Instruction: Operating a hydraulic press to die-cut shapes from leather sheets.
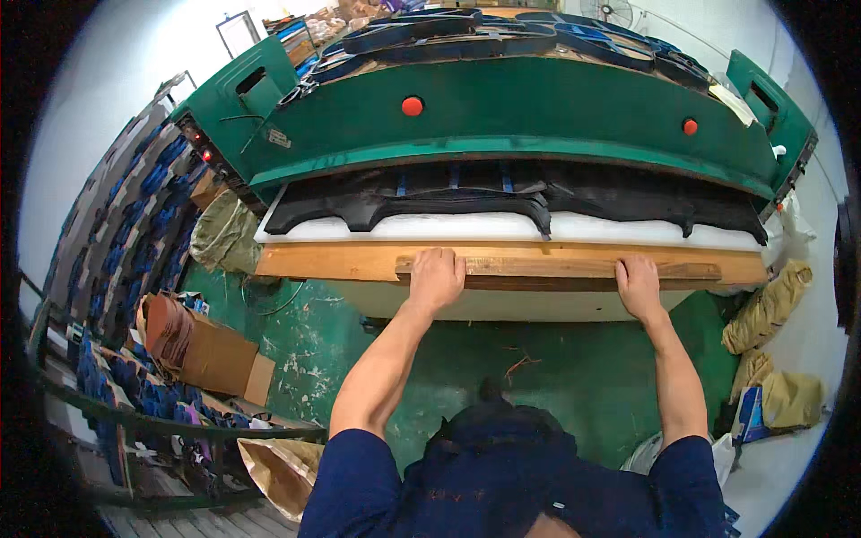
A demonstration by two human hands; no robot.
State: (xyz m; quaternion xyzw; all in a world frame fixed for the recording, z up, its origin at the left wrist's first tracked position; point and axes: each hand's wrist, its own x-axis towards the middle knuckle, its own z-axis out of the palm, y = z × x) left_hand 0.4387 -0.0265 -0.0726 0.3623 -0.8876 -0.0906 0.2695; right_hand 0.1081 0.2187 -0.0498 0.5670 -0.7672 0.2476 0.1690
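Observation:
Both my arms reach forward to a wooden bar (538, 267) along the front edge of a wooden board (332, 261). My left hand (437, 280) is closed over the bar near its left end. Further right, my right hand (639, 285) wraps the same bar, fingers curled over its top. On the board rests a white slab (413, 229) carrying a black leather-like sheet (628, 204) with an irregular front edge. Several narrow blue strips (455, 176) show on the sheet. Its far part is hidden beneath a green press machine (538, 112).
Red buttons (412, 107) stick out of the press front. Dark looped strip frames (413, 31) lie on top. At left are a rack of blue pieces (117, 233) and a cardboard box (215, 359). Khaki bundles (769, 308) lean at right. Green floor (466, 359) lies below the board.

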